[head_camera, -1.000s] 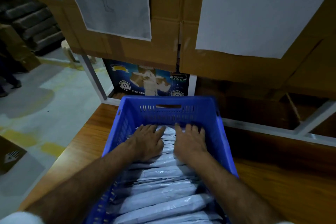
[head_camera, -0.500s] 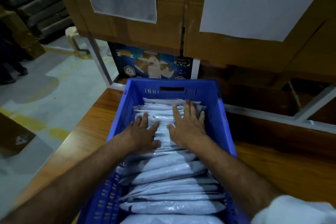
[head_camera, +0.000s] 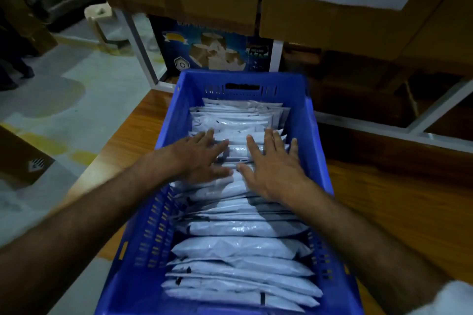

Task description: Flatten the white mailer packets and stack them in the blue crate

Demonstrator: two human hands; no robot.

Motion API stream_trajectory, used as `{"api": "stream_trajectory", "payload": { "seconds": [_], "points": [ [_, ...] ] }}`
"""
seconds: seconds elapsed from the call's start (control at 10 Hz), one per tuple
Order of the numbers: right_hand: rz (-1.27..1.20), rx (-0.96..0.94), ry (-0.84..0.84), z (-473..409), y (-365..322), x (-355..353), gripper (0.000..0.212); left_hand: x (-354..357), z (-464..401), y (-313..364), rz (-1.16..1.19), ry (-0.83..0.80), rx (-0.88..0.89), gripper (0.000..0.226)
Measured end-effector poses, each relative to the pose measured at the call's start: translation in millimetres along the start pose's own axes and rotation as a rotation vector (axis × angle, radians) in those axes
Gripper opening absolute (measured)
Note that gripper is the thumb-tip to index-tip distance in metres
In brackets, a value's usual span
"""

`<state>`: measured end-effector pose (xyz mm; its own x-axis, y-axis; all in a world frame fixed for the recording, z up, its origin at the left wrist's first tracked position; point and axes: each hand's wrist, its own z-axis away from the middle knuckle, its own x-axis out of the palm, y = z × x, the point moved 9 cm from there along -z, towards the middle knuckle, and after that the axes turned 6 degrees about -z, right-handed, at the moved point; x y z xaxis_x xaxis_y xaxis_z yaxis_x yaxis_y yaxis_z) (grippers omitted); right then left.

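A blue crate (head_camera: 311, 120) stands lengthwise on the wooden table, filled from far end to near end with a row of several white mailer packets (head_camera: 240, 248) lying overlapped. My left hand (head_camera: 199, 158) and my right hand (head_camera: 273, 169) lie side by side, palms down with fingers straight and spread, pressing on the packets around the middle of the row. Neither hand holds anything. Packets under my palms are hidden.
The wooden table (head_camera: 399, 202) extends right of the crate. Big cardboard boxes (head_camera: 256, 7) with white sheets taped on hang over the far side, above a printed dark blue box (head_camera: 212, 51). A white frame rail (head_camera: 384, 130) runs right. The floor (head_camera: 51, 100) lies left.
Both hands have slid back toward me along the row of packets, from the crate's far end to its middle, uncovering the far packets. The camera has tilted downward.
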<state>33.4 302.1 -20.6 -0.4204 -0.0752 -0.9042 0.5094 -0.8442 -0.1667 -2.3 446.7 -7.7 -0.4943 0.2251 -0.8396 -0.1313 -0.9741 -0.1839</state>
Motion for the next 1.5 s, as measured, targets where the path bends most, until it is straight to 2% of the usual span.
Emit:
{"api": "stream_trajectory", "payload": {
  "seconds": [0.1, 0.3, 0.4, 0.5, 0.6, 0.7, 0.9, 1.2, 1.4, 1.5],
  "points": [
    [-0.041, -0.021, -0.097, 30.6, -3.4, 29.1, 0.077, 37.4, 7.2, 19.1, -0.016, -0.096, 0.012, 0.084],
    [-0.162, 0.052, -0.207, 21.1, 1.2, 47.1, 0.077, 42.5, -12.2, 27.9, -0.123, 0.146, -0.068, 0.081],
    [-0.189, 0.065, -0.217, 16.4, 1.7, 48.1, 0.078, 41.0, -16.8, 26.7, -0.164, 0.141, -0.073, 0.08],
    [-0.109, 0.036, -0.128, 37.5, -1.9, 39.8, 0.083, 22.3, -4.0, 25.6, -0.215, 0.187, -0.053, 0.082],
    [-0.085, -0.032, -0.118, 68.5, -5.0, 43.2, 0.092, 21.1, 27.8, 29.5, -0.162, 0.218, 0.023, 0.098],
    [0.014, -0.061, -0.107, 109.5, -8.7, 61.6, 0.1, 53.3, 74.1, 44.5, -0.09, 0.196, 0.175, 0.115],
    [-0.029, 0.062, -0.042, 107.8, -23.3, 63.3, 0.1, 67.0, 52.5, 29.8, -0.142, 0.288, 0.258, 0.088],
    [-0.098, 0.11, -0.032, 93.0, -33.1, 58.5, 0.103, 54.9, 48.9, 19.0, -0.126, 0.227, 0.309, 0.097],
    [-0.078, 0.052, 0.004, 96.5, -26.9, 45.3, 0.097, 41.3, 66.3, 24.5, -0.147, 0.459, 0.24, 0.091],
    [-0.069, -0.048, 0.251, 103.2, -26.2, 16.6, 0.091, 12.7, 80.8, 26.4, -0.035, 0.57, 0.155, 0.084]
  ]
}}
